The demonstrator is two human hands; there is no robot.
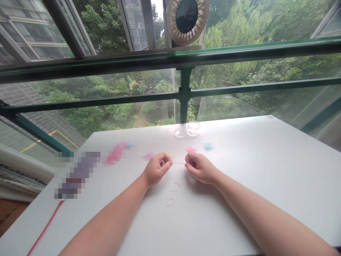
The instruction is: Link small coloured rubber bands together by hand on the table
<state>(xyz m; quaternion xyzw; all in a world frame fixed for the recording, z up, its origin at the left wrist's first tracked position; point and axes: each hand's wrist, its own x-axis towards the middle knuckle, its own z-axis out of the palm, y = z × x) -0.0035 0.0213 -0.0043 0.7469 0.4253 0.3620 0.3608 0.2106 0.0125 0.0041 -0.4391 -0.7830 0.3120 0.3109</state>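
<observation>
Between my two hands a thin pink rubber band point(178, 163) is stretched taut, just above the white table. My left hand point(159, 168) pinches one end of it between thumb and fingers. The other end is pinched in my right hand point(200, 167). On the table below lie a few loose bands, among them a purple rubber band point(177, 184) and a pale pink rubber band point(169, 202). Beyond my hands sit small piles: purple bands point(148, 156), yellow bands point(171, 155) partly behind my left hand, pink bands point(190, 149) and teal bands point(208, 146).
A larger mixed heap of bands point(116, 153) spreads at the left. Near the far edge stand a clear round jar point(193, 128) and its clear lid point(180, 133). A blurred-out object point(78, 174) with a red cord point(45, 227) lies far left. Green railing point(183, 94) borders the table point(266, 153).
</observation>
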